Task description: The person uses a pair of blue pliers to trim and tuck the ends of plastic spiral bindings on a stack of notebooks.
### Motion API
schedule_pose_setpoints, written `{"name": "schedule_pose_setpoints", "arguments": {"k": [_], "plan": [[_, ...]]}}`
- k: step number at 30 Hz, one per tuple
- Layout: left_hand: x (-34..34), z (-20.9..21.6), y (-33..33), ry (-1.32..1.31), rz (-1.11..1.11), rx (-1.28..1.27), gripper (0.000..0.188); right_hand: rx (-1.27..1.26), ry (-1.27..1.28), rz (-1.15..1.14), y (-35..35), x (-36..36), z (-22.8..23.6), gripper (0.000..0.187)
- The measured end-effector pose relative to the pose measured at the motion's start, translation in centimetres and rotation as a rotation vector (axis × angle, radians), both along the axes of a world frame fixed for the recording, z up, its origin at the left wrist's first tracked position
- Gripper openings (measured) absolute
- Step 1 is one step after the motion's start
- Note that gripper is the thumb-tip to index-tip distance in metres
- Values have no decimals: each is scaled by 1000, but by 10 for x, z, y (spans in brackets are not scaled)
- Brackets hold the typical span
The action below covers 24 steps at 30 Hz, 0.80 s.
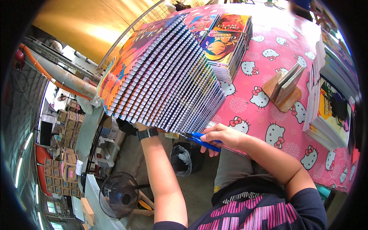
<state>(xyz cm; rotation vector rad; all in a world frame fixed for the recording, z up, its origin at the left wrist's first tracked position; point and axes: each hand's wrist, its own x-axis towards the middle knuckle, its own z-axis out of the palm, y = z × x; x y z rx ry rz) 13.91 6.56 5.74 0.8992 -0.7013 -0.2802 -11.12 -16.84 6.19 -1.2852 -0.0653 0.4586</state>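
Dark shirt (264, 209) sat closest; right hand (224, 136) gripped blue pliers (203, 143) at the near edge of the notebook stack (165, 82) on the pink table (235, 105), left hand (141, 125) mostly hidden, grip unclear, so a slip could've bent a coil (168, 122) or a bump toppled everything.

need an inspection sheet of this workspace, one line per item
surface: pink cat-print table cover
work items: tall spiral-bound notebook stack; blue-handled pliers at its near edge
clutter: wooden stand, other notebook stacks beyond, booklet piles at right
hands: right hand holds the pliers; left hand mostly hidden by the stack, grip unclear
cables: none clearly made out
surroundings: black bin, fan, stacked cartons
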Motion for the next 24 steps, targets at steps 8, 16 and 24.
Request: {"name": "schedule_pose_setpoints", "arguments": {"k": [8,16,24], "plan": [[-6,8,2,-258,245,375,51,-1049,-972,-525,15,-17,-7,62],[2,3,0,-87,62,105,51,-612,-739,-308,14,-8,-29,50],[39,-8,41,-212,104,364,55,-1013,-940,-602,26,-26,-6,57]]}}
